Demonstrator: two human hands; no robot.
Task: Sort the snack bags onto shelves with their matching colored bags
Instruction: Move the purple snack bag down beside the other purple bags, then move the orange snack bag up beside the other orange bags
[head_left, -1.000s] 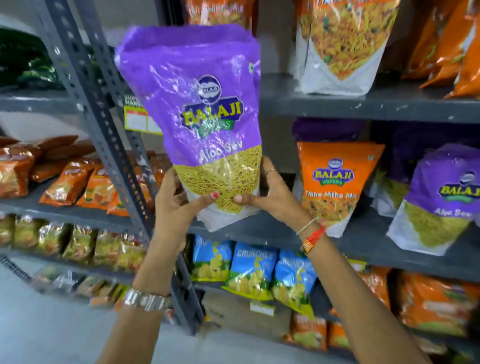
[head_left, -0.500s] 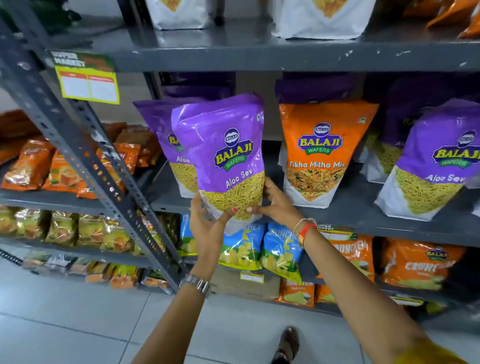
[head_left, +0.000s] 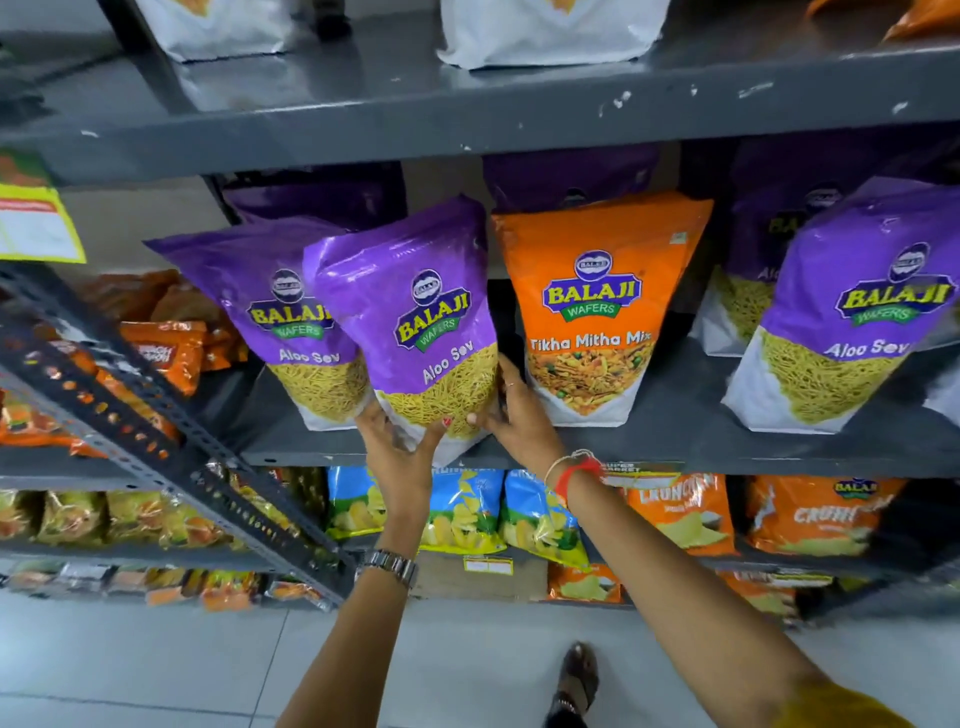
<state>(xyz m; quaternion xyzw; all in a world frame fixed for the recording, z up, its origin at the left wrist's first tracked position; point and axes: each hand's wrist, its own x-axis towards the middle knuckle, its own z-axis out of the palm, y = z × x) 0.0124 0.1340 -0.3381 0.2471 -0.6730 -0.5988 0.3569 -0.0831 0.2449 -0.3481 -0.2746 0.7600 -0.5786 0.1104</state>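
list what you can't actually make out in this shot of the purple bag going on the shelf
Head view only:
- Base of the held purple Aloo Sev bag: covered by the left hand and right hand, so whether it rests on the shelf is unclear.
- Purple bags at the back: in shadow, labels unreadable.
- White bags on the top shelf: cut off by the frame edge.
- Yellow shelf tag: print blurred.

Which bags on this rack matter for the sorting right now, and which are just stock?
In play:
held purple Aloo Sev bag, gripped by left hand and right hand
purple Aloo Sev bag beside it
orange Tikha Mitha Mix bag, mismatched among the purples

Just stock:
blue bags below
white-bottomed bags above
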